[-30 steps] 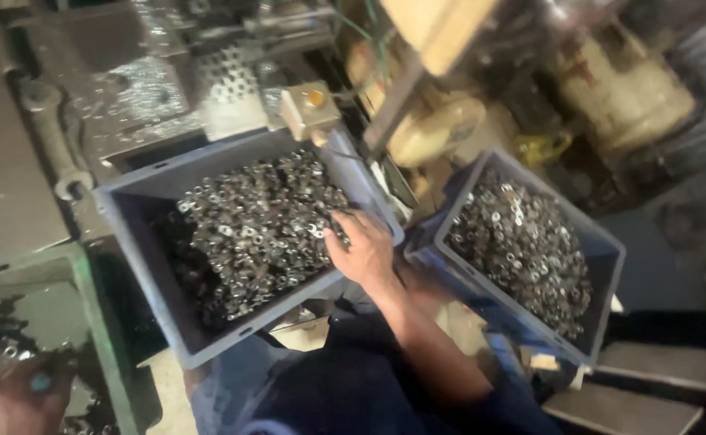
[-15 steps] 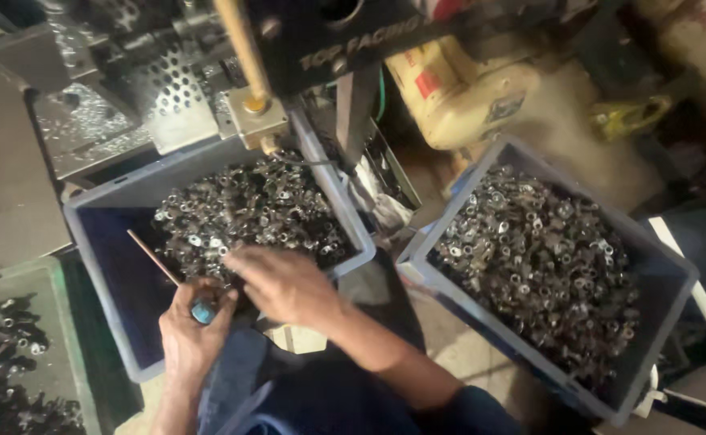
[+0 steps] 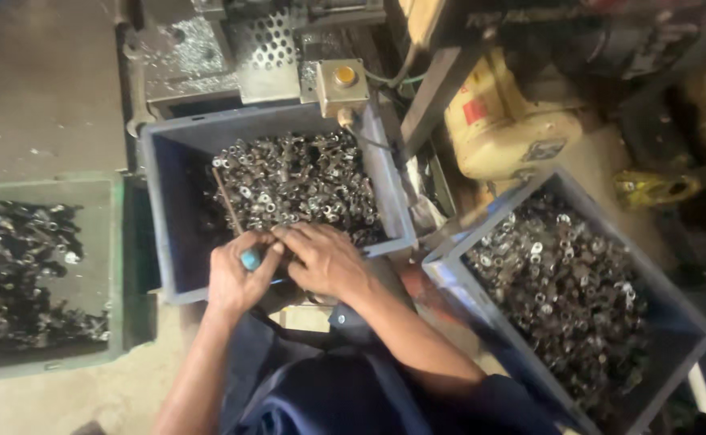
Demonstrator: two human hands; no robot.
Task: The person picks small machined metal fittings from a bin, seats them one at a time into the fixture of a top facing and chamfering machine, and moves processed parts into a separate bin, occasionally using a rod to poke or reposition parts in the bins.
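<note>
We see a thin metal rod (image 3: 226, 196) with a blue-green handle (image 3: 250, 259) held in the left hand (image 3: 236, 278), whose fingers are curled tightly round the handle. The rod's long axis runs from the handle up and slightly leftward, its tip pointing at the far left corner of the heap inside the middle grey-blue crate (image 3: 160, 234). The right hand (image 3: 325, 259) lies just beside the left, fingers bent down onto the near edge of the heap and touching the handle end; we cannot tell whether it pinches any piece.

That crate holds a pile of small shiny metal rings (image 3: 297, 181), heaped toward its right and far side, with bare floor along its left wall. To our right, a second grey-blue crate (image 3: 458, 278) sits turned at an angle, filled with the same kind of rings. To our left, a green tray (image 3: 115, 266) carries darker, similar metal pieces.

Behind the middle crate stands a small beige box with a round yellow push button (image 3: 343, 76), next to a perforated metal plate (image 3: 268, 48). Farther right sits a cream-yellow motor housing (image 3: 514, 129) bearing a small red rectangular label (image 3: 475, 109) on its left face and a dark plate lower on its right.
</note>
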